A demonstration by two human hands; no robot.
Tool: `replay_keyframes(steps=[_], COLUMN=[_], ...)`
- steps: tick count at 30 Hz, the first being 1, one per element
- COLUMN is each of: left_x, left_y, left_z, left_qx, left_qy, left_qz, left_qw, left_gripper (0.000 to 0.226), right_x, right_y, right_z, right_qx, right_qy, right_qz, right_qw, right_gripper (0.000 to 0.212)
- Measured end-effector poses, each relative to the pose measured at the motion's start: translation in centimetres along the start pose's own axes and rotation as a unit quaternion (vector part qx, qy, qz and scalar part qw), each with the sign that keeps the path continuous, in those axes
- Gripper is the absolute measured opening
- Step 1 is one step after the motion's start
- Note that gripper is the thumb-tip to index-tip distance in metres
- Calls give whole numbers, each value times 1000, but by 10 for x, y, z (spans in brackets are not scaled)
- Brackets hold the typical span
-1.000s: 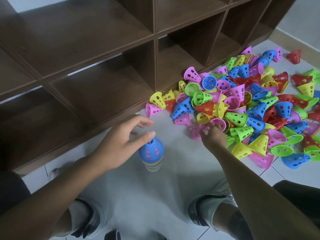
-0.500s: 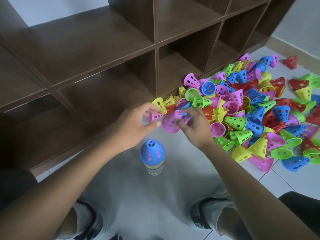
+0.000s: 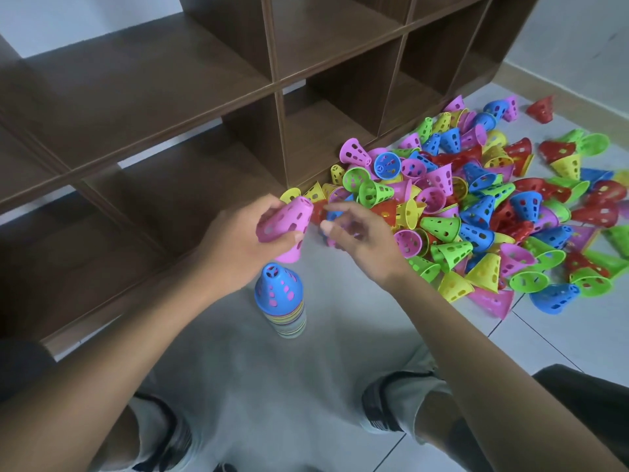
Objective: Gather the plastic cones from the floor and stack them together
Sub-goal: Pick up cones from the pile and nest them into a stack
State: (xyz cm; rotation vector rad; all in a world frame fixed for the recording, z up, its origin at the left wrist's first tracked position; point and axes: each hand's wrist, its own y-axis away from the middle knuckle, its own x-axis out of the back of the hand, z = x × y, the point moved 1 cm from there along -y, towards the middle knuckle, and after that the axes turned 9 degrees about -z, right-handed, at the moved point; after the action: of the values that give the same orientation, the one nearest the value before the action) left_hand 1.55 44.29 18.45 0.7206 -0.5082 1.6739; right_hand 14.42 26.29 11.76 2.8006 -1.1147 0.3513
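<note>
The pink cone [image 3: 284,226] has passed to the gripping left hand [image 3: 238,247]; right hand [image 3: 360,236] loosely spread beside it.

stack [image 3: 284,303] left of cone pile [image 3: 476,212]

This is looking like a room in a home, perhaps a playroom or living room. A dark wooden cube shelf [image 3: 282,97] is standing from nine o'clock round to one o'clock against a pale wall [image 3: 571,39]. Light tiled flooring [image 3: 544,338] with a skirting board [image 3: 558,86] is running toward two o'clock, and a heap of bright plastic cones [image 3: 476,206] is lying at three o'clock.
</note>
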Motion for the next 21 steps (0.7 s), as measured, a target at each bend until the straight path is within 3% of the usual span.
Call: replay_keyframes(steps=[4, 10, 14, 21], left_x=[-3, -10, -16, -19], left_y=[13, 28, 35, 42], left_z=[2, -5, -11, -30], left_qx=[7, 5, -11, -8], left_qy=[52, 84, 45, 21], left_qz=[15, 11, -25, -62], left_qw=[999, 996, 999, 998], left_gripper=[40, 29, 22, 34], right_x=[36, 75, 80, 78], right_y=[9, 40, 53, 54], right_z=[63, 135, 138, 147], right_qx=[-145, -335, -401, -408], right_qy=[108, 201, 178, 27], right_qz=[55, 101, 99, 122], right_qw=[982, 915, 893, 905], right_gripper=[41, 45, 53, 65])
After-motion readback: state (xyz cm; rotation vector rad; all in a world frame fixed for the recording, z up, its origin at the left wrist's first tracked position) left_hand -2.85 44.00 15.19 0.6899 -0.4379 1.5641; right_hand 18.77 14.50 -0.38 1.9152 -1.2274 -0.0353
